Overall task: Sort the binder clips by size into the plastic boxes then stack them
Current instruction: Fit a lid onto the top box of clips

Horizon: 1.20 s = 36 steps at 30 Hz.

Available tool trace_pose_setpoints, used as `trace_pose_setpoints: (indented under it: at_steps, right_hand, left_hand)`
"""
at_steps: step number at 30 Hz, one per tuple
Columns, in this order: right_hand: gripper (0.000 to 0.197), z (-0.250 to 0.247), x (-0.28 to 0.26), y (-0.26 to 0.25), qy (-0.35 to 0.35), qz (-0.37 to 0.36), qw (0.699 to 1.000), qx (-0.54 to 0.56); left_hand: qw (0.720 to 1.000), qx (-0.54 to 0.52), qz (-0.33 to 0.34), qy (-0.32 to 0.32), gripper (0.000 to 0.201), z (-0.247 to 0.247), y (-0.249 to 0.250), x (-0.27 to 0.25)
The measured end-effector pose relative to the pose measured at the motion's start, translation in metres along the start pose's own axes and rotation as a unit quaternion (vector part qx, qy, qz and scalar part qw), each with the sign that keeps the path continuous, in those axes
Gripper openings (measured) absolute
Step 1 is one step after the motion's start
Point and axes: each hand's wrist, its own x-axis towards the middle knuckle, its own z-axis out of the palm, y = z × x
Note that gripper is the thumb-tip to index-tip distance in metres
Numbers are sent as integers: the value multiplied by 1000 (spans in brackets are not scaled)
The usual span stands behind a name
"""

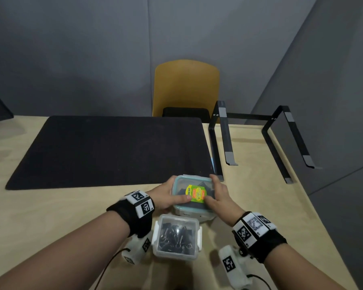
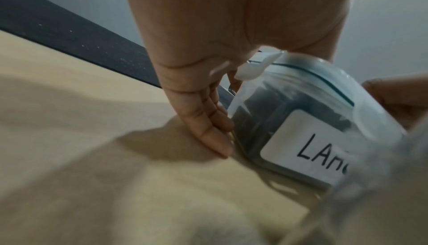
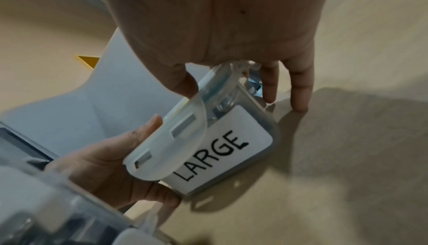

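Table [image 1: 50, 216]: a light wooden top on which everything is laid out.
Desk mat [image 1: 105, 149]: a black mat is spread over the far left part of the table; its near right corner lies just behind the LARGE box.
Chair [image 1: 187, 86]: a mustard-yellow chair with a dark seat is pushed up to the far edge of the table.
Laptop stand [image 1: 224, 139]: a black metal frame with grey pads is set to the right of the mat.
LARGE box [image 1: 194, 213]: a clear plastic box with a teal-sealed lid is seen on the table at the mat's corner, between both hands. A white label on its near side is hand-lettered "LARGE" [image 3: 222, 154]; dark shapes are seen through the walls. A yellow-green sticker [image 1: 196, 193] is stuck on the lid, its print too small to be read. The near lid flap [image 3: 169, 139] is seen lifted, not latched.
Second box [image 1: 176, 235]: a smaller clear box is placed just nearer than the LARGE box, filled with black binder clips [image 1: 174, 237] with silver handles; white latches are seen on its two sides.
Left hand [image 1: 166, 196]: the LARGE box is gripped from the left, thumb laid over the lid, fingers down its far side.
Right hand [image 1: 218, 195]: the same box is gripped from the right, thumb on the lid, fingers down the right wall.
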Motion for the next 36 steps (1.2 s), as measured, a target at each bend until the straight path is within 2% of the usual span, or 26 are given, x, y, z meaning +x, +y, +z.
trace_pose_setpoints:
  at_steps: [6,8,11,13,15,18,21,23,25,28,32,34,36]
  right_hand:
    - [66,0,-1,-1,7,12,1000,-3]
    - [69,-3,-2,-5,7,29,999,-13]
    - [78,-11,-8,-11,51,41,998,-17]
    - [82,-16,-12,-14,68,36,997,-7]
    - [82,-17,-16,-15,77,26,997,-9]
    - [78,-19,-19,-15,88,16,996,-19]
    - [68,-19,-19,-13,95,9,995,-17]
    - [59,-20,-17,-12,110,-1,994,-6]
    - [46,-20,-16,-12,136,-10,991,16]
    - [33,-21,-14,-8,191,-20,981,22]
    - [27,-12,-13,-3,176,-13,983,-42]
    - [26,-7,-12,-4,169,-30,983,-65]
    - [29,-4,-11,-8,167,-45,981,-85]
  left_hand:
    - [999,-5,1,33,60,5,5,-6]
    - [994,85,0,68,59,2,11,-10]
    - [962,244,-5,123,58,-2,21,-16]
    - [949,281,-4,141,57,-3,25,-21]
    - [943,292,11,163,48,-6,28,-26]
    - [949,248,48,188,30,-10,30,-29]
    - [985,77,80,134,21,-13,35,-31]
    - [990,-16,93,100,13,-14,40,-35]
    - [988,-60,106,92,7,-15,47,-38]
    - [975,-86,149,141,3,-21,60,-43]
    - [949,-129,199,206,36,-37,72,-43]
    - [943,-93,221,232,36,-43,72,-39]
    - [934,11,239,266,38,-47,68,-33]
